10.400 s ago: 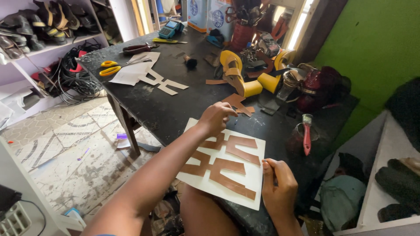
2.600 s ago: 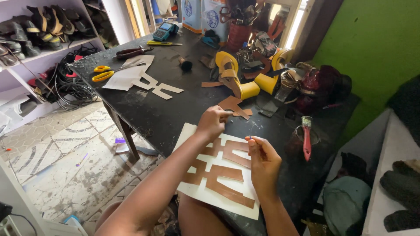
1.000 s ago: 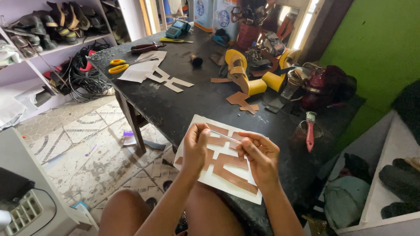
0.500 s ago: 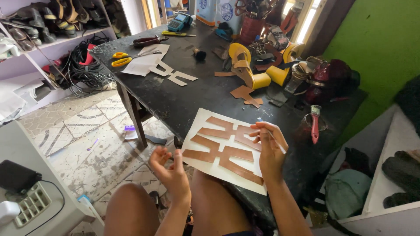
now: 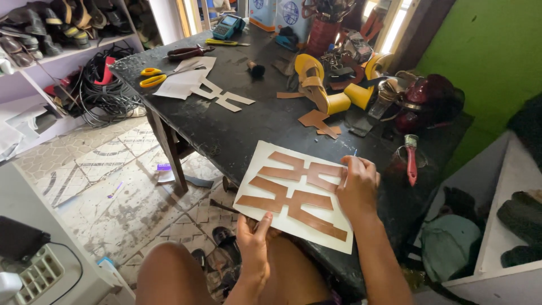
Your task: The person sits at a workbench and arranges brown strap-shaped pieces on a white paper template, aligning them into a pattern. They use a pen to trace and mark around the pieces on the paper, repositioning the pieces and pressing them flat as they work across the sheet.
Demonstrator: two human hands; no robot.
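A white sheet (image 5: 265,164) with several brown leather strap pieces (image 5: 293,189) laid on it lies at the near edge of the black worktable (image 5: 243,124). My left hand (image 5: 255,240) pinches the sheet's near edge from below, thumb on top. My right hand (image 5: 357,183) rests on the right side of the brown pieces, fingers curled around a thin pointed tool (image 5: 355,152) whose tip shows above the knuckles.
Further back on the table lie white paper cut-outs (image 5: 217,96), yellow-handled scissors (image 5: 155,78), a yellow sandal on a last (image 5: 316,85), leather scraps (image 5: 319,121) and a red-handled brush in a jar (image 5: 410,164). Shoes fill the shelves at left (image 5: 51,28). Tiled floor lies below.
My left hand came off the sheet, dropped below the table edge, then rose to pinch the sheet's near edge. My right hand stayed on the brown pieces.
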